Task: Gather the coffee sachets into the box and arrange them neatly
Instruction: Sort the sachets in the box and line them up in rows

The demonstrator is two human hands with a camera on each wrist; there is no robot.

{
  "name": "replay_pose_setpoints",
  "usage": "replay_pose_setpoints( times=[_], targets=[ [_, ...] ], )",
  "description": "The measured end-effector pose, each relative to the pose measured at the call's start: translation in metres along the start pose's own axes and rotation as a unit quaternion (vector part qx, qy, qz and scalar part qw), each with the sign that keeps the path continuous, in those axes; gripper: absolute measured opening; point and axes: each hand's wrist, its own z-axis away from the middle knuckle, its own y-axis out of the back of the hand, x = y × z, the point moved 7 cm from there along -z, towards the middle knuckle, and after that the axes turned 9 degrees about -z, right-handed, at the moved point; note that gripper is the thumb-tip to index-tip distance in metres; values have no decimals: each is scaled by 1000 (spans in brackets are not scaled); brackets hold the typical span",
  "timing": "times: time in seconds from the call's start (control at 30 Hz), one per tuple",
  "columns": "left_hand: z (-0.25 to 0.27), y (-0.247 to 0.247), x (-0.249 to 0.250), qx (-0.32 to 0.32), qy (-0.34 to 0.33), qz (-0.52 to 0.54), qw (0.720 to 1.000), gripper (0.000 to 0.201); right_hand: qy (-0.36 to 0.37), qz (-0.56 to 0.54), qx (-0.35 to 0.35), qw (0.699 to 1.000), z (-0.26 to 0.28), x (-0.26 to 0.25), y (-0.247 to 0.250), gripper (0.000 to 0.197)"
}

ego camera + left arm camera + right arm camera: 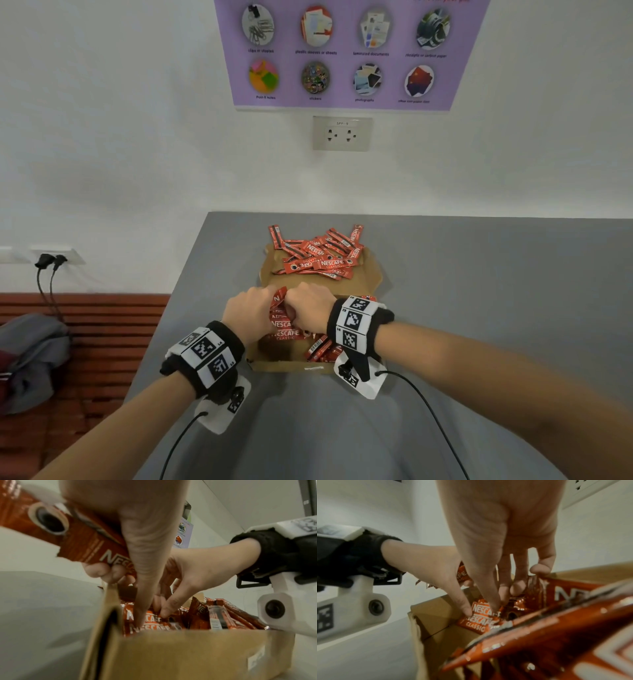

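A cardboard box (284,363) lies open on the grey desk (479,308), its lid (370,277) folded flat away from the person. Both hands are down in the box's left half, knuckles nearly touching. The left hand (248,315) has its fingers curled round a red sachet (89,545) that sticks up above the box's left wall, and its thumb (142,601) reaches down onto the stacked sachets (286,329) lying flat inside the box. The right hand (310,313) pinches into that same stack, thumb and fingertips pressed on the top packet just right of the left thumb. More sachets (323,347) stand on edge in the box's right part, leaning against each other under the right wrist. A loose heap of sachets (318,255) covers the far part of the lid and spills past it onto the desk beyond the box. On the wall behind the box hang a socket (342,133) and a purple poster (342,51). Left of the box, off the desk, grey cloth (30,356) lies on a slatted bench (102,325).
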Motion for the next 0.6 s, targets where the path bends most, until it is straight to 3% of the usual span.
replay_pose_setpoints(
  times=[0.2,0.3,0.4,0.6],
  targets=[
    [0,-1,1,-14,-6,-2,1000,53,4,-19,8,1000,2,6,3,7],
    [-2,4,-3,3,23,27,999,35,13,-31,-40,999,4,6,-6,9],
    [-6,15,-4,34,54,79,995,24,20,8,-63,998,5,3,-12,22],
    [-10,15,0,30,49,89,994,27,36,64,-69,995,3,-6,-14,36]
  ],
)
